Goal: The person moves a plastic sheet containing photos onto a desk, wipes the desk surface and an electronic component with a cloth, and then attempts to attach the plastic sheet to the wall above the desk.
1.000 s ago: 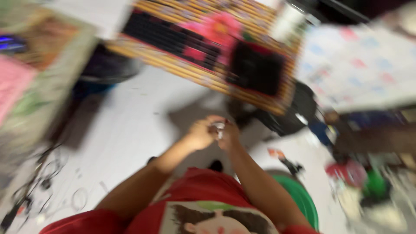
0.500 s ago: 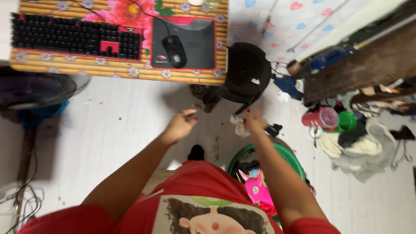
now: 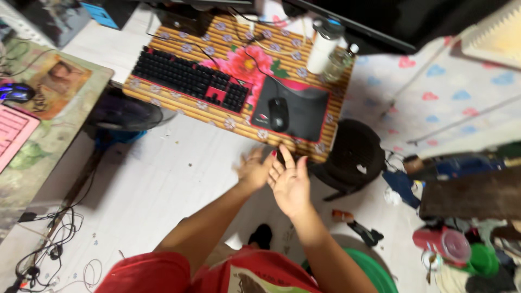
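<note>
Both hands are empty with fingers spread, right hand [image 3: 291,184] nearer the mouse [image 3: 278,112] than left hand [image 3: 254,169].

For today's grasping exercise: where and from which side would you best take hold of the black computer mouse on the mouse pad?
Grip the black mouse across its two long flanks, coming down from above. It lies flat on the dark mouse pad with its domed back up and its cable running off the far end, so the sides are free and the near end is open.
</note>
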